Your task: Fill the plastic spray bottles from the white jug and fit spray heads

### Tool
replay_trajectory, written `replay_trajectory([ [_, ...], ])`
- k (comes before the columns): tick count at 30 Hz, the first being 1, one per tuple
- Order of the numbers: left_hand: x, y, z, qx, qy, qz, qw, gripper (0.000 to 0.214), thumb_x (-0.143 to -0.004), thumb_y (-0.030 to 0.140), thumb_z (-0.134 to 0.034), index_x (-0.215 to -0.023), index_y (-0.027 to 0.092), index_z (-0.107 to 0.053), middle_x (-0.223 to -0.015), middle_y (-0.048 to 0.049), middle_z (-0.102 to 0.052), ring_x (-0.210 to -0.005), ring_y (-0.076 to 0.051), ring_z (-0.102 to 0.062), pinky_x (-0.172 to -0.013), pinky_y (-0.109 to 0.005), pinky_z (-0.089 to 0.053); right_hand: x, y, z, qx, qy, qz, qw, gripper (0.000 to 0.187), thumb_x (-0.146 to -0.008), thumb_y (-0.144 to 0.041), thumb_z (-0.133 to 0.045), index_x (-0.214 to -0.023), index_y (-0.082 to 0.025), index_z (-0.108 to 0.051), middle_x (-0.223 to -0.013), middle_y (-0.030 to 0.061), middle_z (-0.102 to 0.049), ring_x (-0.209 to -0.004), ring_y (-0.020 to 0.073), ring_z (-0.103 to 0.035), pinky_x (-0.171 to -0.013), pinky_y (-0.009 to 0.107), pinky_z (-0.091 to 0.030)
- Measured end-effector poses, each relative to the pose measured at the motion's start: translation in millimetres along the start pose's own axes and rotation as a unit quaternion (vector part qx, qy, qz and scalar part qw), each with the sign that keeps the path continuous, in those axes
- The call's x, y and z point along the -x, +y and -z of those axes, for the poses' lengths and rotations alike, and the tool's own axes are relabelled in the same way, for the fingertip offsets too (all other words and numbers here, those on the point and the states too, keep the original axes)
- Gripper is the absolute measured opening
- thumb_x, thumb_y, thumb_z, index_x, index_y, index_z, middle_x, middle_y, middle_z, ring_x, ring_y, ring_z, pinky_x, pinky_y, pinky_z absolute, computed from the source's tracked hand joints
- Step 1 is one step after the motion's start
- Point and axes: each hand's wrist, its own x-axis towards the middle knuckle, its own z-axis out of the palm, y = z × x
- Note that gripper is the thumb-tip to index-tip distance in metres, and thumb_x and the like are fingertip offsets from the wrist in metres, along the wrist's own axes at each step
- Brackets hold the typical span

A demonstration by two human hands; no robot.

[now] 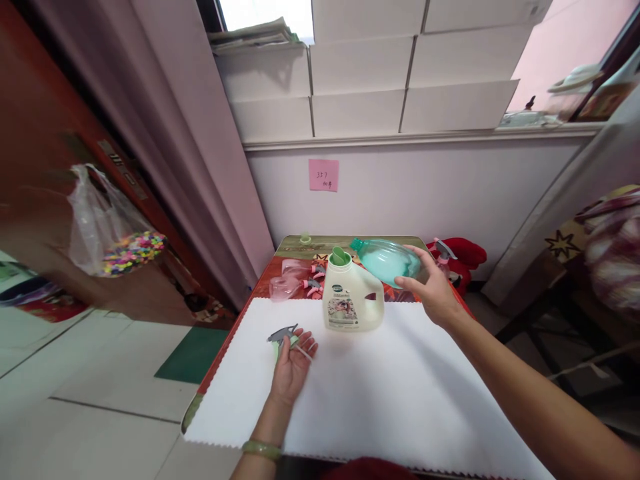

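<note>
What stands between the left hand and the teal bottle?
Between left hand and bottle, a white jug stands on the cloth; the head view shows it.

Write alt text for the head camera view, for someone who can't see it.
The right hand holds a teal bottle on its side above a table, while the left hand, palm up on a white cloth, holds a spray head. A white jug with a green cap stands upright between them, with pink bottles lying behind it.
</note>
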Motion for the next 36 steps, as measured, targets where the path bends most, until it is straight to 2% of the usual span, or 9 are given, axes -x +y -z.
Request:
replay_trajectory([
  [6, -1, 1, 4.1, 0.009, -0.019, 0.013, 1.000, 0.028, -0.103, 0.035, -0.057, -0.110, 0.014, -0.075, -0.106, -0.0152, -0.080, -0.095, -0.026, -0.078, -0.096, -0.044, -0.059, -18, -2, 3, -0.005, -0.037, -0.011, 0.999, 0.083, -0.061, -0.043, -0.092, -0.135, -0.028, -0.058, -0.116, 0.0046, -0.070, -0.095, 0.0233, -0.068, -0.077, 0.036, -0.061],
  [12, 0, 2, 5.1, 0.009, -0.027, 0.020, 0.999, 0.026, -0.101, 0.035, -0.061, -0.110, 0.015, -0.075, -0.106, -0.0148, -0.080, -0.095, -0.025, -0.078, -0.095, -0.043, -0.060, -24, -9, 6, 0.029, -0.060, -0.031, 0.997, 0.081, -0.063, -0.038, -0.091, -0.137, -0.030, -0.060, -0.110, 0.0032, -0.069, -0.086, 0.0201, -0.067, -0.069, 0.032, -0.060],
  [15, 0, 2, 5.3, 0.011, -0.022, 0.015, 1.000, 0.026, -0.099, 0.034, -0.065, -0.111, 0.013, -0.075, -0.105, -0.0165, -0.080, -0.094, -0.026, -0.078, -0.095, -0.043, -0.060, -25, -14, 5, 0.047, -0.061, -0.038, 0.996, 0.080, -0.064, -0.037, -0.091, -0.138, -0.030, -0.060, -0.111, 0.0048, -0.069, -0.086, 0.0214, -0.069, -0.068, 0.034, -0.061],
  [22, 1, 2, 3.9, 0.008, -0.016, 0.019, 1.000, 0.026, -0.102, 0.033, -0.059, -0.111, 0.014, -0.074, -0.104, -0.0161, -0.080, -0.092, -0.026, -0.078, -0.093, -0.043, -0.061, -28, -22, 2, 0.072, -0.061, -0.034, 0.995, 0.080, -0.062, -0.036, -0.091, -0.136, -0.029, -0.063, -0.112, 0.0064, -0.071, -0.089, 0.0241, -0.071, -0.076, 0.040, -0.064],
  [30, 0, 2, 5.8, 0.009, -0.017, 0.024, 1.000, 0.024, -0.101, 0.034, -0.060, -0.112, 0.017, -0.073, -0.104, -0.0142, -0.081, -0.093, -0.025, -0.079, -0.093, -0.042, -0.061, -34, -30, 2, 0.089, -0.082, -0.026, 0.992, 0.077, -0.062, -0.036, -0.093, -0.133, -0.030, -0.064, -0.114, 0.0065, -0.072, -0.090, 0.0247, -0.073, -0.079, 0.041, -0.064],
  [36, 1, 1, 3.2, -0.003, -0.005, 0.014, 1.000, 0.027, -0.102, 0.035, -0.058, -0.110, 0.014, -0.074, -0.101, -0.0149, -0.081, -0.091, -0.025, -0.078, -0.091, -0.041, -0.061, -38, -34, 4, 0.107, -0.093, -0.019, 0.990, 0.078, -0.063, -0.035, -0.093, -0.135, -0.031, -0.064, -0.117, 0.0071, -0.071, -0.089, 0.0247, -0.074, -0.077, 0.042, -0.065],
])
